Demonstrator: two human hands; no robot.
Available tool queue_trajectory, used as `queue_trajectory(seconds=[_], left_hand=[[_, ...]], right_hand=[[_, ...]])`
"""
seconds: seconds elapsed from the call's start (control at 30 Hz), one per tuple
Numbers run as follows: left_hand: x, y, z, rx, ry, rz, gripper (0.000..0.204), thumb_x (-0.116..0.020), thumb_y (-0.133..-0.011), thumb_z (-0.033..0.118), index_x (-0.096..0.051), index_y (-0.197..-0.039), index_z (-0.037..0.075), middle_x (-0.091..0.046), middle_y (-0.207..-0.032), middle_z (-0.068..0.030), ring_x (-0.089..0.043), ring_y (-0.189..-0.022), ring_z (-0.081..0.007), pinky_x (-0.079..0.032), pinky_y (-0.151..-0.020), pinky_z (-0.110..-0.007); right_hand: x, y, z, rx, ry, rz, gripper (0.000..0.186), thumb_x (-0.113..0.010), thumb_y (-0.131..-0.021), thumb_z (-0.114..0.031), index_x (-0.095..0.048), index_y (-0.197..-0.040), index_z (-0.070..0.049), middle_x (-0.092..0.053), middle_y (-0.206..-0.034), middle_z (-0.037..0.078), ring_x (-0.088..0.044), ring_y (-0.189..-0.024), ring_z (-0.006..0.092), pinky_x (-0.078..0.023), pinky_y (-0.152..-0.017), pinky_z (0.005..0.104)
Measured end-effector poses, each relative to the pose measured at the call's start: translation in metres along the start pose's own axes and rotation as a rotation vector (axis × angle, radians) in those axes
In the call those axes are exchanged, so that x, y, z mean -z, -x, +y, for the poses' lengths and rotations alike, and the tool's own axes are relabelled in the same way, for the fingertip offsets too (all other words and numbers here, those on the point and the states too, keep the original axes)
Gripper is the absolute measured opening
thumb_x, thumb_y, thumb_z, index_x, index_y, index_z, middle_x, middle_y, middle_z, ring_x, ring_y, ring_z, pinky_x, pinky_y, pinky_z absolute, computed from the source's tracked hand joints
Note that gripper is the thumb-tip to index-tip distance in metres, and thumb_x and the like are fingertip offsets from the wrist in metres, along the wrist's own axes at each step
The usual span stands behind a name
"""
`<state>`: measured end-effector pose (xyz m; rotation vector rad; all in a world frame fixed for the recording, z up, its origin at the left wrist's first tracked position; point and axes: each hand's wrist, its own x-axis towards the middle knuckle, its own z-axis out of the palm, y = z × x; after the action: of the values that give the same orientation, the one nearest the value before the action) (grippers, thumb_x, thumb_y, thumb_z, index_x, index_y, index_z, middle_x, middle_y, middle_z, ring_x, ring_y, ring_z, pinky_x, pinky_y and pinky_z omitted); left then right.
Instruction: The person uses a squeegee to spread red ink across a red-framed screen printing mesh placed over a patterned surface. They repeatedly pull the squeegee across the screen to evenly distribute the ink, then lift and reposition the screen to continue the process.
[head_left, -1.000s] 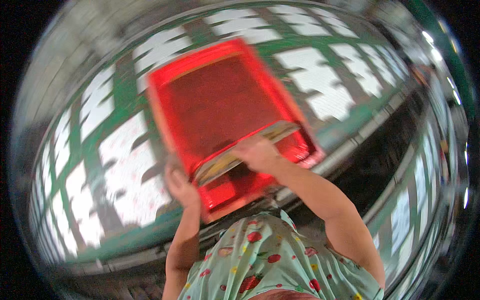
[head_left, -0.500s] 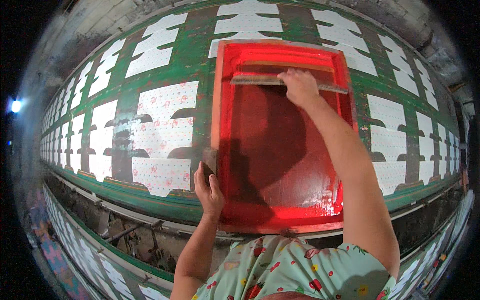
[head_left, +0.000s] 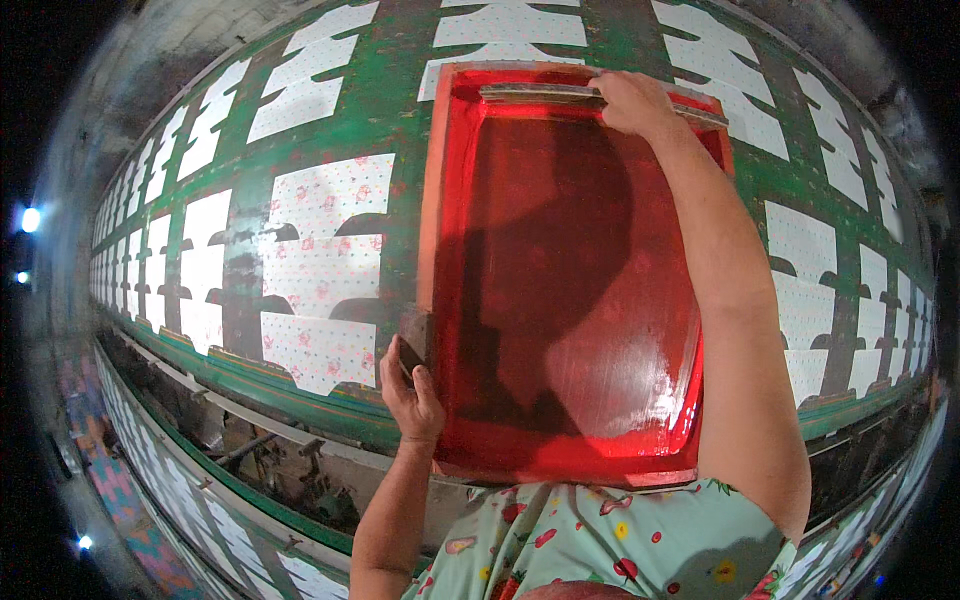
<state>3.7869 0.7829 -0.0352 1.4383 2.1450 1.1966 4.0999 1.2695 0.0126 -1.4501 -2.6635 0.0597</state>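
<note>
A screen-printing frame with red-stained sides lies on the green table in front of me, and its mesh is dark red. At the frame's far end, my right hand is closed on a long, thin squeegee that spans most of the width. Wet red ink pools along the near end and right inner side. On the outer left side, a dark block sits against the frame. My left hand grips it, thumb and fingers on either side. My right forearm covers part of the frame's right rim.
Rows of white fabric pieces with small dots lie along the green table. Pieces left of the frame also bear red flower prints. Metal rails and pipes run below the near edge. Another table with white pieces stands at lower left.
My right hand has pushed the squeegee away from me, from a little short of the far end up to the far inner wall. My left hand stays at the dark block.
</note>
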Motion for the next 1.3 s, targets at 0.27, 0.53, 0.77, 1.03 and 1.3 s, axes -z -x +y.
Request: queue_trajectory(seconds=[0.27,0.53,0.77,1.03,1.3], left_hand=[[-0.003,0.0,-0.003,0.038,0.014,0.003,0.052,-0.056,-0.118,0.033,-0.055,-0.156,-0.004,-0.063,-0.139,-0.0222,-0.064,-0.129,-0.0378,-0.05,-0.113,-0.047],[-0.004,-0.004,-0.005,0.02,0.124,0.034,0.047,-0.057,-0.118,0.026,-0.059,-0.151,-0.007,-0.065,-0.144,-0.0251,-0.064,-0.132,-0.039,-0.049,-0.116,-0.047],[0.005,-0.011,-0.011,0.063,0.254,0.026,0.047,-0.054,-0.12,0.028,-0.064,-0.148,-0.009,-0.071,-0.143,-0.0281,-0.067,-0.135,-0.0398,-0.05,-0.117,-0.046],[-0.002,-0.01,-0.022,0.042,0.319,0.01,0.055,-0.07,-0.111,0.028,-0.061,-0.15,-0.01,-0.067,-0.15,-0.0274,-0.064,-0.141,-0.0385,-0.047,-0.123,-0.045],[-0.004,-0.008,-0.014,0.003,0.076,0.067,0.07,-0.09,-0.094,0.025,-0.063,-0.149,-0.008,-0.07,-0.144,-0.0275,-0.068,-0.135,-0.0412,-0.052,-0.117,-0.046]], right_hand=[[0.033,0.066,-0.049,-0.047,-0.119,-0.259,0.041,-0.066,-0.085,-0.009,-0.083,-0.122,-0.016,-0.082,-0.115,0.021,-0.077,-0.115,0.0434,-0.062,-0.099,0.0591],[0.044,0.215,-0.146,0.041,-0.088,-0.285,0.027,-0.072,-0.082,-0.014,-0.085,-0.105,-0.016,-0.084,-0.102,0.015,-0.081,-0.105,0.0405,-0.065,-0.092,0.0571],[0.047,0.352,-0.233,0.023,-0.151,-0.278,0.024,-0.075,-0.082,-0.013,-0.084,-0.104,-0.017,-0.082,-0.099,0.013,-0.08,-0.101,0.0383,-0.064,-0.088,0.055],[0.038,0.469,-0.313,0.015,-0.005,-0.238,0.041,-0.084,-0.081,-0.024,-0.076,-0.119,-0.014,-0.075,-0.12,0.012,-0.074,-0.118,0.0345,-0.06,-0.098,0.0499],[0.036,0.521,-0.33,0.055,-0.175,-0.024,0.086,-0.087,-0.082,-0.066,-0.071,-0.144,-0.007,-0.072,-0.131,0.015,-0.066,-0.127,0.0367,-0.052,-0.11,0.0529]])
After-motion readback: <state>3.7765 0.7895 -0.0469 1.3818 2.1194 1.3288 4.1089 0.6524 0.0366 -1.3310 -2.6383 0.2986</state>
